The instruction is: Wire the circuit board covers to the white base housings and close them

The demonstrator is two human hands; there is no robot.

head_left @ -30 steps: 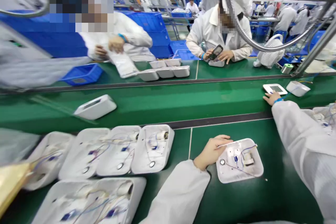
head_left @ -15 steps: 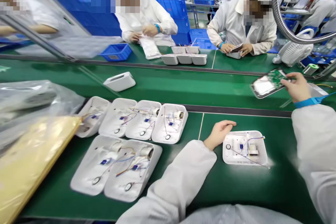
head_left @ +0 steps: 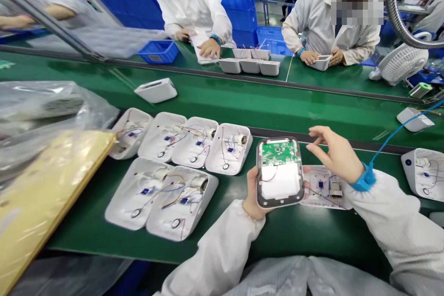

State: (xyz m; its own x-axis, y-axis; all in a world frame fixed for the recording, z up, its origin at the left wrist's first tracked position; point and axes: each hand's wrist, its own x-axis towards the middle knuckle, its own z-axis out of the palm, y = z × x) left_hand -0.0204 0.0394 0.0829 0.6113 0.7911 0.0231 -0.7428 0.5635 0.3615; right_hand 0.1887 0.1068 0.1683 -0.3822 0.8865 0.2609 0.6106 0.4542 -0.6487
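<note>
My left hand [head_left: 252, 196] grips a white device front shell [head_left: 280, 173] from below, its inside facing me with a green circuit board [head_left: 279, 152] in the upper half. My right hand [head_left: 335, 152] hovers just right of it, fingers spread and empty, a blue wrist strap [head_left: 363, 179] with a cord on the wrist. Under both hands a white back shell with wires [head_left: 324, 188] lies on the green table [head_left: 305, 231].
Several open white shells with wires [head_left: 180, 164] lie in rows to the left. A closed white unit [head_left: 156, 89] rides the green conveyor [head_left: 277, 104]. Plastic bag and yellow sheet [head_left: 38, 166] at far left. Another shell [head_left: 423, 173] at right. People in white coats work opposite.
My right hand brought the shell with the circuit board from the conveyor to the front; my left hand left the back shell and took hold of it. My right hand let go.
</note>
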